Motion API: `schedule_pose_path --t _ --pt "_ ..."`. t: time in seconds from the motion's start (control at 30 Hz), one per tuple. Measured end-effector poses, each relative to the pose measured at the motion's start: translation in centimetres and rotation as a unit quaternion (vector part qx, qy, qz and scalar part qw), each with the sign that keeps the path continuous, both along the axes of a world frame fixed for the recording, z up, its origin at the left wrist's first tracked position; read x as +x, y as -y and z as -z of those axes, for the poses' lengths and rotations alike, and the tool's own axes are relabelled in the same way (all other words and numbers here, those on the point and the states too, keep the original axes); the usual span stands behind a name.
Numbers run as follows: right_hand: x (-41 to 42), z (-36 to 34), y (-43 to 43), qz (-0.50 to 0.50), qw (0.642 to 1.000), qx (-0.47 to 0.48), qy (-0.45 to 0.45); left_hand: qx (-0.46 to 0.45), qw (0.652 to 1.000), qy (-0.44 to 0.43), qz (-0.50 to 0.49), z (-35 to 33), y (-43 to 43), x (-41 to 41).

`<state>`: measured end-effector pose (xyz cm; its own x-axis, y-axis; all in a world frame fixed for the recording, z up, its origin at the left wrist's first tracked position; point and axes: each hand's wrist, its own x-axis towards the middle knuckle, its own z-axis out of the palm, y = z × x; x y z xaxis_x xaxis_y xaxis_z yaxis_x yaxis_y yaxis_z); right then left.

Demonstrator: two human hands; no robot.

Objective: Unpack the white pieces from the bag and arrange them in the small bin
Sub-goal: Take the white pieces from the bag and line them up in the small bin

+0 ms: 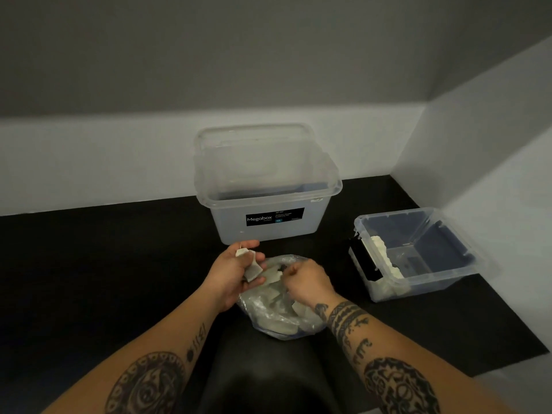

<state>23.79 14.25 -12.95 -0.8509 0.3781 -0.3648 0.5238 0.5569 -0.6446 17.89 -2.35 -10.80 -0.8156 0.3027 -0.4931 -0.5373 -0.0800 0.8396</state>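
The left hand (236, 273) is curled around a small bunch of flat, off-white square pieces (252, 268), thumb and fingers closed on them just above the far left edge of a crumpled clear plastic bag (268, 319). The right hand (304, 282) sits over the bag's open mouth with its fingers bent inward towards another pale piece (273, 276); motion blur keeps me from telling whether it actually grips that piece. More of the white pieces (282, 325) lie loose inside the bag, seen through its film. The bag rests on a black mat (119, 264), between the two tattooed forearms and just beyond the person's dark-trousered knees. To the right of the bag, apart from it, stands the small clear, blue-tinted plastic bin (442, 218), with a row of white pieces (380, 249) lined up along the wall nearest the bag and a black label (363, 261) on the outside of that wall. Beyond the bag, near the left hand, stands a large clear plastic storage box (268, 234) bearing a black "Megabox" label (274, 217), a clear lid (254, 150) propped upright in it against the white wall (89, 162).
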Motion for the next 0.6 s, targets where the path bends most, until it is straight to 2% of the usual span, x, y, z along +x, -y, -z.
schedule_pose_path --t 0.07,0.17,0.27,0.37,0.5,0.6 --pt "0.0 1.3 1.0 -0.052 0.994 0.085 0.035 -0.039 0.999 -0.013 0.027 0.4 0.2 0.0" --pt "-0.2 2.7 2.4 -0.051 0.992 0.114 0.034 -0.083 0.994 -0.037 0.056 1.0 0.3 0.3" --pt "-0.4 3.3 3.1 -0.06 0.987 0.14 0.042 -0.091 0.993 -0.043 0.059 1.3 0.4 0.5" --pt "-0.3 3.1 3.0 -0.057 0.991 0.107 0.055 -0.089 0.993 -0.042 0.06 1.5 0.6 0.4" --pt "0.1 1.6 2.2 -0.04 0.997 -0.021 0.06 -0.086 0.993 -0.045 0.061 1.4 0.6 0.3" --pt "0.4 -0.3 1.2 -0.029 0.997 -0.055 0.044 -0.087 0.993 -0.05 0.057 1.0 0.4 0.0"
